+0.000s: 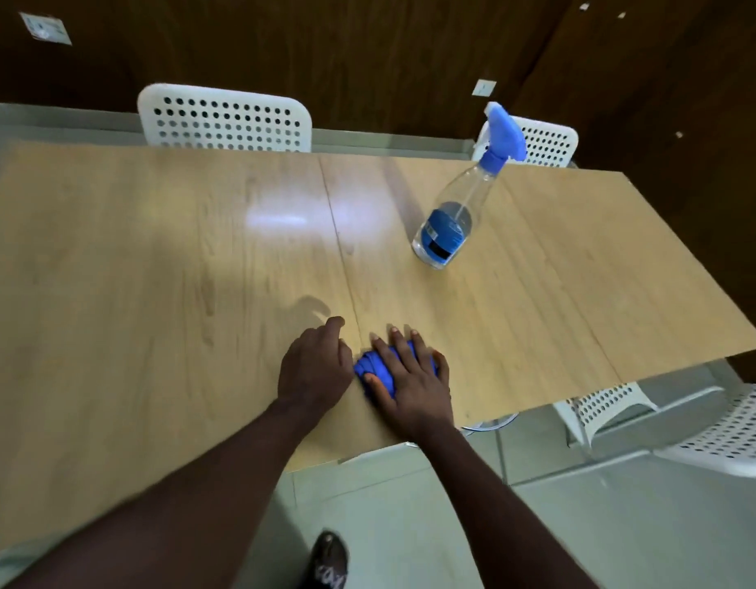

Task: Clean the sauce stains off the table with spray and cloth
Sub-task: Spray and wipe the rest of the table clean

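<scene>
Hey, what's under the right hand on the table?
A bunched blue cloth, pressed onto the table by the right hand. Anything beneath the cloth is covered.

**One head-worn, wide-angle view, looking forward and down onto the table [155, 248].**

The camera sits high over the table's near edge and faces across the top toward its far edge. Beyond that edge it takes in two white chairs [223, 116] and a dark wood wall [367, 57]. It is close in. Both forearms enter from the bottom of the frame, and the left hand [314, 367] and right hand [414, 376] lie on the table just inside its near edge. The steep downward tilt also catches the floor [410, 525] and a shoe [329, 559] below that edge. The wide lens skews the table's outline and reaches more chairs [728, 435] off its right end.
</scene>
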